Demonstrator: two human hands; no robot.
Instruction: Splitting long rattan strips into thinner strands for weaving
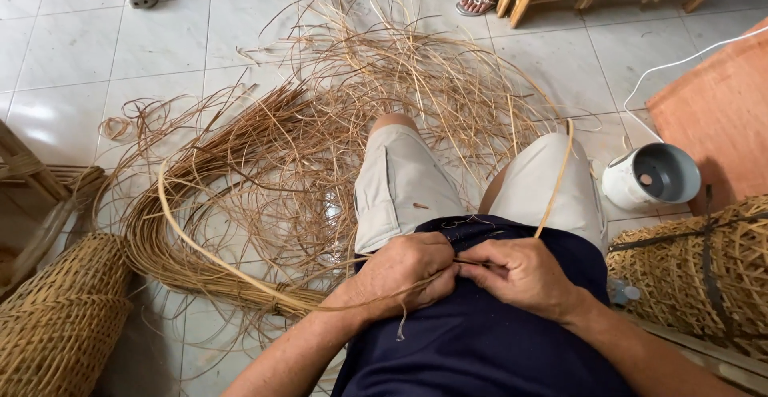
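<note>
A dark navy shirt (480, 341) and pale beige shorts (400, 185) are worn; forearms are left bare.

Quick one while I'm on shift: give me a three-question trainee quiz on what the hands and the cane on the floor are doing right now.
1. True or false: both hands meet at the person's lap on one thin strip.
2. Which stands at the right knee? A) white pot B) woven basket C) sandal
3. Fill in: the loose strips lie on a ___ floor.

Key
1. True: left hand and right hand pinch the strip.
2. A: the pot; a basket stands far left.
3. Tiled: the strips spread over the floor.
</note>
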